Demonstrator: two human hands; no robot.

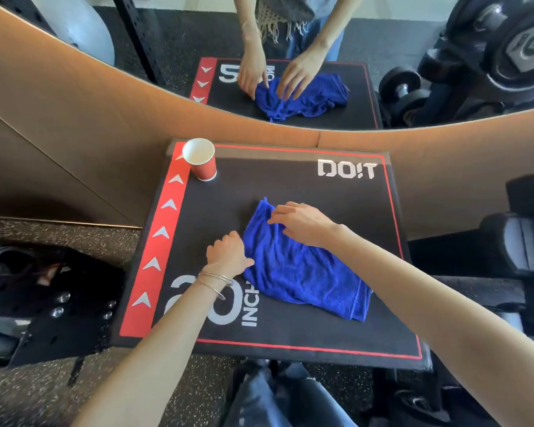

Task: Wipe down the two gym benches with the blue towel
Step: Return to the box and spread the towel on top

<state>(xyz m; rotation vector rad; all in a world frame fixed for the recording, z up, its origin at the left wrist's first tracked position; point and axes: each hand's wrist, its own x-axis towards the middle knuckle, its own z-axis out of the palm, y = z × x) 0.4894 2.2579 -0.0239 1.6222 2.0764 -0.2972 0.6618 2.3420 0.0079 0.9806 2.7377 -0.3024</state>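
My left hand pinches blue towel edge | right hand flat, open on it | risk: wide sweep topples cup

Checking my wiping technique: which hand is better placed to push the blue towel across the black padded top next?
Probably the right hand: it lies flat on top of the blue terry towel. The left hand only pinches the towel's near-left edge, mostly resting on the black padded top.

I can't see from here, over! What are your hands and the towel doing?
Both hands on blue towel: left hand at its edge, right hand pressing on top. Towel flat on black platform. Red paper cup at far corner.
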